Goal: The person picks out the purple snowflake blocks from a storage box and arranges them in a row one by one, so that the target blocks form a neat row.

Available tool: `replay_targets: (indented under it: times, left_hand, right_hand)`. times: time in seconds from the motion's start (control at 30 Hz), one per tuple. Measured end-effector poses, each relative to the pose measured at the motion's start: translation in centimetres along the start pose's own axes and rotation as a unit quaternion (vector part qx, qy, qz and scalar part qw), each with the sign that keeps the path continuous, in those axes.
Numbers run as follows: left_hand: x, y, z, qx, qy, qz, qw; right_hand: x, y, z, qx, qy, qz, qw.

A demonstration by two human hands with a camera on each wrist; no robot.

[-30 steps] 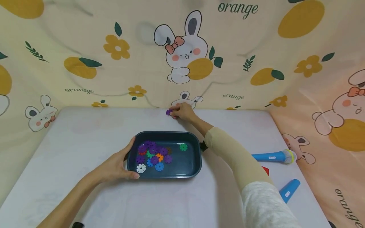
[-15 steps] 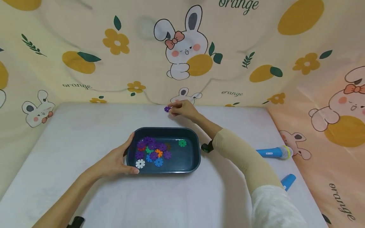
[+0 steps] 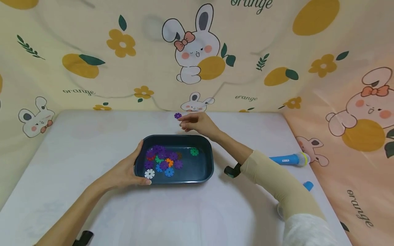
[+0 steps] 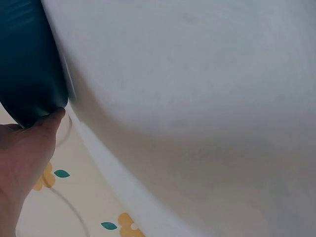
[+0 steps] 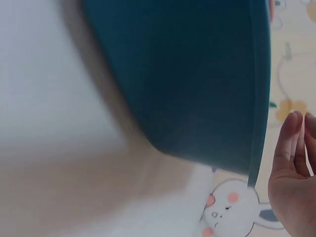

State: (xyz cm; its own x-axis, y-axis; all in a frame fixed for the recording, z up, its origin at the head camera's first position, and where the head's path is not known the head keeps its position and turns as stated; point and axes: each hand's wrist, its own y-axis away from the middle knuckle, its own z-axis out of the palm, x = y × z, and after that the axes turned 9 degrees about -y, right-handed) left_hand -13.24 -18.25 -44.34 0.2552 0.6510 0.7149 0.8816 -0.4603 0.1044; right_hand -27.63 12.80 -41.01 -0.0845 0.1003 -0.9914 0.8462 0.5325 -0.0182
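My left hand (image 3: 123, 171) grips the left end of a dark teal tray (image 3: 203, 174), thumb along its front corner. In the left wrist view the thumb (image 4: 52, 118) presses against the tray's side (image 4: 32, 59). Inside the tray lie several flower-shaped plastic discs, mostly purple, with a white disc (image 3: 149, 174), a blue disc (image 3: 169, 172) and a green disc (image 3: 194, 151). A purple disc (image 3: 178, 115) lies at the table's far edge. Just right of it is my right hand (image 3: 201, 124), fingers extended; in the right wrist view that hand (image 5: 291, 168) holds nothing.
A blue toy microphone (image 3: 289, 159) lies at the table's right side. Nearer, another blue object (image 3: 308, 186) is partly hidden by the right sleeve (image 3: 286, 191). A printed cloth (image 3: 123, 78) hangs behind the white table (image 3: 172, 218).
My right hand has let go of the purple disc, which stays at the far edge, and has drawn slightly back from it. The left hand keeps its grip on the tray.
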Motion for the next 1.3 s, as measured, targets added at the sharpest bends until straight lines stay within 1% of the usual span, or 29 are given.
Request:
replay_targets:
  times: [0.1,0.2,0.33,0.43,0.53,0.7,0.87,1.0,1.13,1.3]
  left_hand:
    - [0.1,0.0,-0.1,-0.001,-0.003,-0.005,1.0000]
    - [0.2,0.0,0.0,0.002,-0.003,0.000,1.0000]
    - [0.1,0.3,0.1,0.004,-0.003,0.007,1.0000]
    - [0.0,0.5,0.3,0.001,-0.001,0.001,1.0000]
    - [-0.2,0.4,0.3,0.001,0.000,-0.003,1.0000]
    - [-0.3,0.1,0.2,0.002,-0.003,0.000,1.0000]
    - [-0.1,0.1,0.0,-0.002,-0.001,-0.001,1.0000]
    - [-0.1,0.2,-0.1,-0.008,0.005,-0.001,1.0000]
    - [-0.1,0.2,-0.1,-0.009,0.001,0.002,1.0000]
    - [-0.3,0.2,0.0,-0.007,-0.008,0.001,0.9999]
  right_hand:
    - [-0.4,1.2,0.8,-0.013,0.000,0.002,0.9999]
    - [-0.4,2.3,1.6,-0.026,0.006,0.004,0.9996]
    - [0.2,3.4,2.9,-0.046,0.014,0.015,0.9987]
    - [0.9,3.9,3.8,-0.057,0.025,0.026,0.9977]
    - [1.4,4.2,4.5,-0.053,0.039,0.036,0.9972]
    - [1.8,4.6,5.4,-0.046,0.083,0.051,0.9942]
    - [2.3,4.3,6.2,-0.031,0.123,0.059,0.9901]
    - [2.7,4.0,6.9,-0.015,0.141,0.078,0.9868]
    - [2.7,4.0,7.5,-0.004,0.164,0.098,0.9816]
    - [2.8,4.2,8.0,0.004,0.212,0.096,0.9726]
